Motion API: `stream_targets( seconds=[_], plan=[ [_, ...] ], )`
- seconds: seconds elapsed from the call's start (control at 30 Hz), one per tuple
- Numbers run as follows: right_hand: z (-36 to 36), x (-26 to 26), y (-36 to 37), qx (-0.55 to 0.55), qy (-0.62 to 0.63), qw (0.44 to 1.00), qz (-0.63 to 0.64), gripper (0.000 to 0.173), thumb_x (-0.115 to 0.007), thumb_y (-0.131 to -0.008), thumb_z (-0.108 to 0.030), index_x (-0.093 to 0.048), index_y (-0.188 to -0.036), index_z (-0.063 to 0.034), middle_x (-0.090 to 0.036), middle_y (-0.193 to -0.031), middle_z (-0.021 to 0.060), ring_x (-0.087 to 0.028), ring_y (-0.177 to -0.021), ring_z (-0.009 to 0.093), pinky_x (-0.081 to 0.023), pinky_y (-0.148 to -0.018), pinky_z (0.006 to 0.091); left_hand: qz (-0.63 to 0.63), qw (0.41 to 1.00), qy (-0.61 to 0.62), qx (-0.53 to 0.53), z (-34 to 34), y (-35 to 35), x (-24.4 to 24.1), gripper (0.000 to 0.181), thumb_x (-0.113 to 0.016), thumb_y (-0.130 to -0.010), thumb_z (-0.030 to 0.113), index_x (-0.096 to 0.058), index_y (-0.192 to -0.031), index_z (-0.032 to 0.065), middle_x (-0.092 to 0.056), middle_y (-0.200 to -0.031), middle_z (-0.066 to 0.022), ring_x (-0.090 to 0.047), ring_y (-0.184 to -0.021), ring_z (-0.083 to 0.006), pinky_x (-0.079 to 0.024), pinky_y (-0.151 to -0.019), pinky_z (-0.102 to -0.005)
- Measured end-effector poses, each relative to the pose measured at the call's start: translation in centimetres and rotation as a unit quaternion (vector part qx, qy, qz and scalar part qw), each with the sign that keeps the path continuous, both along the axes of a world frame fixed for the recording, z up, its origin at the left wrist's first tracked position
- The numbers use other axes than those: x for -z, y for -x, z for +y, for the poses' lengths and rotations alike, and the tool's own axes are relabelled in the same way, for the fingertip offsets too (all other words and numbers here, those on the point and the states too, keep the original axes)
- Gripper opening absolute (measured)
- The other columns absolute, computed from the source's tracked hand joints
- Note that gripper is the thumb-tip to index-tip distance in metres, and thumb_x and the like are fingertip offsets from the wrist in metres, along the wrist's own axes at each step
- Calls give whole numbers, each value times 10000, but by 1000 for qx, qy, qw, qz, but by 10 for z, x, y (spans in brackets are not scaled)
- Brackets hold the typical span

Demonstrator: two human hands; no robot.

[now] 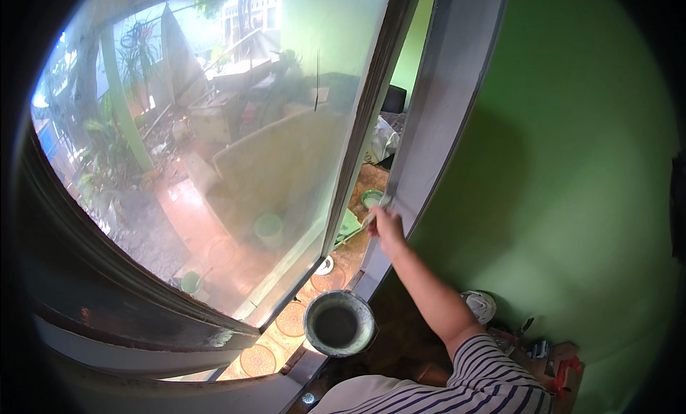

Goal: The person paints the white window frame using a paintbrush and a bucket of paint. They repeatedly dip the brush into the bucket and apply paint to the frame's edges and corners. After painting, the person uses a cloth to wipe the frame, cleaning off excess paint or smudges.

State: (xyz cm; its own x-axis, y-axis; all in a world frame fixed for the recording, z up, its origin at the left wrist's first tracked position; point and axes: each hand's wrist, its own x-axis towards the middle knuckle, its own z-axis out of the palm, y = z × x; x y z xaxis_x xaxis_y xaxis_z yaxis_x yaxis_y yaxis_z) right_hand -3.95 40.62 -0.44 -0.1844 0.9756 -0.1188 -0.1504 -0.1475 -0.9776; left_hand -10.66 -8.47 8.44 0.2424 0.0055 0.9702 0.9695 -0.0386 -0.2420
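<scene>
My right hand (pixel 385 230) is closed around the handle of a paintbrush (pixel 385 201), whose bristles seem to touch the grey window frame (pixel 429 119); the brush is partly hidden by my fingers. Below it, a round bucket (pixel 339 323) with a dark liquid inside stands at the frame's lower end. My left hand is out of view. Beside my right hand, an opened window sash with a glass pane (pixel 268 146) tilts across the picture.
Through the gap show a green-stained bowl (pixel 372 198), a green sheet (pixel 348 225) and patterned floor tiles (pixel 259 359). A green wall (pixel 579 162) rises at the right. At its foot lie a white bundle (pixel 478 307) and a red object (pixel 569 372).
</scene>
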Motion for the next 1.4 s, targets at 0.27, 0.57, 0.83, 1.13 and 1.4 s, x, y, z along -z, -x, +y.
stream_targets(
  seconds=[0.27, 0.57, 0.83, 1.13, 1.4],
  plan=[
    [-1, -84, 3, -39, 8, 996, 80, 291, -606, -940, -307, -630, -799, -54, -657, -654, 81, -621, -510, 149, -499, -439, 276, 8, 1000, -18, -3, 6, 3, -4, 172, -583, -911, 178, -557, -904, 9, -522, -567, 13, -502, -411, -92, -381, -375, -234],
    [21, -361, 3, -13, -283, 950, 128, 255, -586, -915, -241, -616, -790, -21, -670, -685, 113, -652, -536, 188, -549, -480, 300, 13, 1000, -28, 3, 6, 4, -14, 173, -588, -908, 176, -559, -911, 6, -528, -573, 11, -510, -417, -94, -386, -378, -234],
    [4, -406, -4, -41, -366, 926, 86, 232, -507, -950, -192, -575, -964, 30, -677, -753, 140, -682, -583, 227, -531, -467, 273, 14, 1000, -13, 5, 1, 4, -20, 174, -593, -905, 173, -561, -918, 3, -535, -578, 9, -517, -422, -97, -391, -380, -235],
    [21, -358, -18, 127, -495, 860, 5, 337, -452, -1016, -246, -593, -1204, -5, -413, -658, -46, -370, -518, 40, -307, -446, 197, 0, 1000, 0, 5, -1, 0, -20, 176, -598, -902, 170, -563, -925, 0, -541, -583, 6, -524, -427, -99, -397, -383, -236],
    [26, -378, -32, 181, -507, 843, 11, 259, -530, -955, -191, -583, -1148, -26, -443, -699, -40, -412, -582, 51, -355, -481, 212, -12, 1000, 25, 4, -5, -1, -20, 178, -603, -899, 168, -565, -931, -3, -548, -588, 4, -531, -432, -102, -402, -386, -237]
  ],
)
